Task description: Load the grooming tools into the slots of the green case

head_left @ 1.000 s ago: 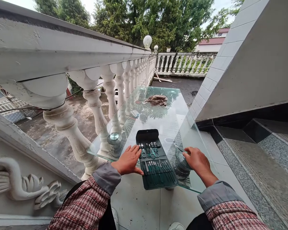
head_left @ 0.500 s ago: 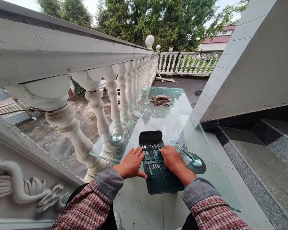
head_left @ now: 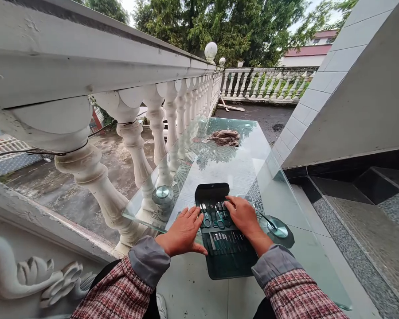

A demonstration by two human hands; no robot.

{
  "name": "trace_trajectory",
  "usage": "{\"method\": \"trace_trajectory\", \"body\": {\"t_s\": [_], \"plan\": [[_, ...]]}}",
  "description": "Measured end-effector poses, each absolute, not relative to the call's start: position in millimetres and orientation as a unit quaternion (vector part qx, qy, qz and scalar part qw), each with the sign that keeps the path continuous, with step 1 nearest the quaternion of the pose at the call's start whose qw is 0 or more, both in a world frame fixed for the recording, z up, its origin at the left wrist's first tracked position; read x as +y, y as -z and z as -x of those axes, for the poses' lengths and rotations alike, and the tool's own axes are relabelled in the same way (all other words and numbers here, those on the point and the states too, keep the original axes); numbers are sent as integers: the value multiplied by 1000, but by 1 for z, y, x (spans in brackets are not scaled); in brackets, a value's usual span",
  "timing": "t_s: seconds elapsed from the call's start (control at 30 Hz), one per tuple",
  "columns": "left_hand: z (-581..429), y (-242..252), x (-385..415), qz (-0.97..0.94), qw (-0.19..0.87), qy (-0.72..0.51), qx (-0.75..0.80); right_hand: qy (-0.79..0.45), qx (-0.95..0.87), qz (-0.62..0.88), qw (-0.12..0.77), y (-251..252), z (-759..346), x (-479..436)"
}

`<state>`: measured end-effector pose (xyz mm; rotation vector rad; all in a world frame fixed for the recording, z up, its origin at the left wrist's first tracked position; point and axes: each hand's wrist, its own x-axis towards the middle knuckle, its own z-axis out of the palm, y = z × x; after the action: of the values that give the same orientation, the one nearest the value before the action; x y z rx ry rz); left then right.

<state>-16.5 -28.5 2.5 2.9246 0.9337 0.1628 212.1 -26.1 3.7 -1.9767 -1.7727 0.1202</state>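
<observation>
Head view down a long glass worktop (head_left: 239,164) beside a white stone balustrade (head_left: 134,141). Near its close edge, an open black manicure case (head_left: 226,263) lying flat, holding rows of steel nail scissors (head_left: 205,217) and slim files (head_left: 223,243). Left hand (head_left: 182,231) palm-down over the case's left edge, fingers (head_left: 193,218) fanned out; right hand (head_left: 243,218) palm-down across the upper tool row. Grip on both sides spread and pinching nothing, with no tool lifted from its loop. Flat, even palms – a sound way to steady a soft case on slick glass. Just right of the case, a round glass disc (head_left: 277,230) with a thin metal rod; far along the glass, a crumpled brown cloth (head_left: 223,138).
</observation>
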Motion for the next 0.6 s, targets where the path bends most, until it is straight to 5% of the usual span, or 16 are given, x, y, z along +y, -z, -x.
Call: {"method": "trace_trajectory", "body": {"t_s": [0.33, 0.6], "plan": [[21, 2, -22, -953, 31, -72, 291, -44, -651, 731, 200, -3, -206, -4], [21, 4, -21, -953, 38, -62, 294, -55, -432, 739, 515, -3, -234, 2]]}}
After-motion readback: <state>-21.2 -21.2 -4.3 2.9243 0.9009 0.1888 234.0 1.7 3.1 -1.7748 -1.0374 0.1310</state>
